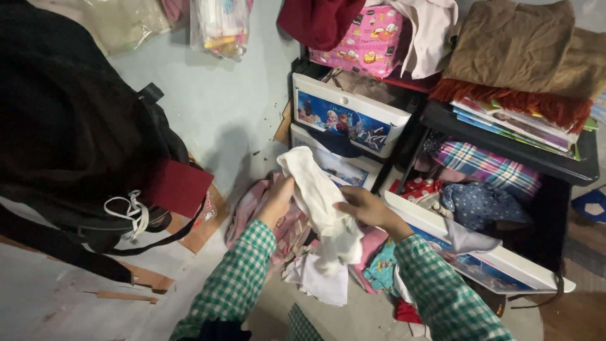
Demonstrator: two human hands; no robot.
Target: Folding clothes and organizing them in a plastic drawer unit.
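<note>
head view: both hands (328, 205) on white cloth (319, 196)

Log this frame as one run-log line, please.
left hand: holds white garment | right hand: grips same garment | below: clothes pile | right: open drawer

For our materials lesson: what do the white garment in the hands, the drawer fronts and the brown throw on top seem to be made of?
White garment: soft matte knit, probably cotton; it droops and folds limply between the left hand and right hand.
Drawer fronts: rigid white plastic, smooth with a slight sheen; moulded edges, printed picture panel.
Brown throw: matte woven or fleecy fabric, creased, with an orange fringe; the fibre cannot be told.
</note>
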